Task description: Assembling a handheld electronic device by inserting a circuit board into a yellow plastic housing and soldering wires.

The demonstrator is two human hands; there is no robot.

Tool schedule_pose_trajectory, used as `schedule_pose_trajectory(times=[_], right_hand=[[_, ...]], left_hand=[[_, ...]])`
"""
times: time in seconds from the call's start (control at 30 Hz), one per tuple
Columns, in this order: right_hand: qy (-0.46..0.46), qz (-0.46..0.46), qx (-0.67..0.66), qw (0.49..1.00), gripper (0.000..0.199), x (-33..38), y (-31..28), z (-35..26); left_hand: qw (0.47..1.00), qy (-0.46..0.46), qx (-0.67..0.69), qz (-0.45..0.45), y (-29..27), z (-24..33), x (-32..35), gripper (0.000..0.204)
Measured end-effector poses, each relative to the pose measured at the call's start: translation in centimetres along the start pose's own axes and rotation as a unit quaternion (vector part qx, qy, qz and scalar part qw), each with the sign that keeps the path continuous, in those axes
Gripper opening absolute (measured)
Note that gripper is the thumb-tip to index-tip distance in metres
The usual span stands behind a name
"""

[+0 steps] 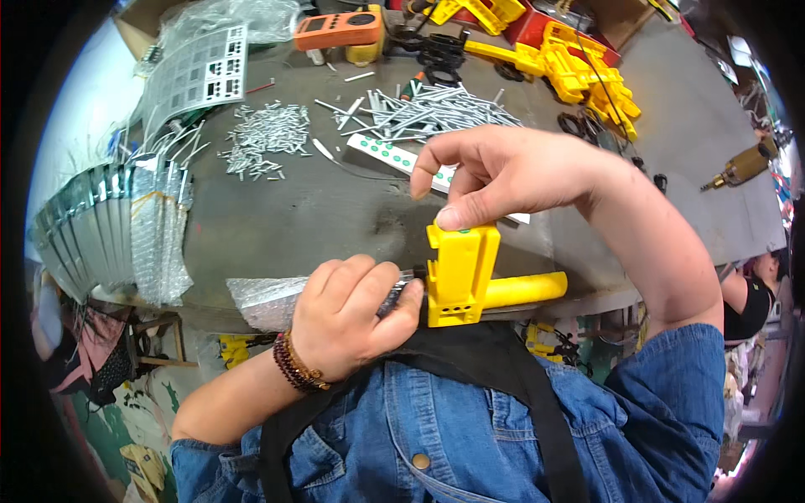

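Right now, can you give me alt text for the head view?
Left hand grips a bubble-wrapped metal bar pushed into a yellow plastic clamp block, steadied on top by the right hand. Loose metal pins and more yellow parts lie on the grey table.

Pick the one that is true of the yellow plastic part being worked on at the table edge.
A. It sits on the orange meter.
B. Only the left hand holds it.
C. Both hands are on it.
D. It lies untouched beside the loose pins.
C: the right hand pinches the top of the yellow plastic part while the left hand presses against its side.
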State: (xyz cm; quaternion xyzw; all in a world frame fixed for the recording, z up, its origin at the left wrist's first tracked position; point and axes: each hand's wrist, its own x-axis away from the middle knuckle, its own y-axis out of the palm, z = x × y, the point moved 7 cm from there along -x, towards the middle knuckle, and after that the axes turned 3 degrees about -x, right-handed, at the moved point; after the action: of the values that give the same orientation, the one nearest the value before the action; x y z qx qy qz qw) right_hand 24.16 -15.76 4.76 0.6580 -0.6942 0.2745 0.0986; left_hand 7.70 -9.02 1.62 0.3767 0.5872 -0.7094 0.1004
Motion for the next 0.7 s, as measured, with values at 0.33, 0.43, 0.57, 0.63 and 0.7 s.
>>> schedule_pose_trajectory(times=[0.33, 0.43, 0.57, 0.63, 0.7], right_hand=[[-0.019, 0.299, 0.210, 0.931, 0.035, 4.7, -3.8, 6.8], [-0.022, 0.293, 0.220, 0.930, 0.037, 3.9, -3.2, 7.4], [-0.056, 0.413, 0.408, 0.812, 0.032, 4.8, -4.3, 7.6], [-0.111, 0.465, 0.408, 0.778, 0.031, 6.4, -4.0, 6.8], [-0.101, 0.468, 0.357, 0.802, 0.031, 7.6, -3.6, 6.8]], left_hand=[[0.625, -0.522, 0.548, 0.190, 1.5, -19.5, 0.6, 0.042], [0.544, -0.599, 0.530, 0.254, 2.3, -28.8, 2.8, 0.035], [0.524, -0.611, 0.483, 0.346, 2.7, -35.7, 3.8, 0.026], [0.503, -0.583, 0.499, 0.398, 2.5, -37.1, 4.3, 0.024], [0.539, -0.553, 0.514, 0.374, 2.3, -36.7, 3.9, 0.023]])
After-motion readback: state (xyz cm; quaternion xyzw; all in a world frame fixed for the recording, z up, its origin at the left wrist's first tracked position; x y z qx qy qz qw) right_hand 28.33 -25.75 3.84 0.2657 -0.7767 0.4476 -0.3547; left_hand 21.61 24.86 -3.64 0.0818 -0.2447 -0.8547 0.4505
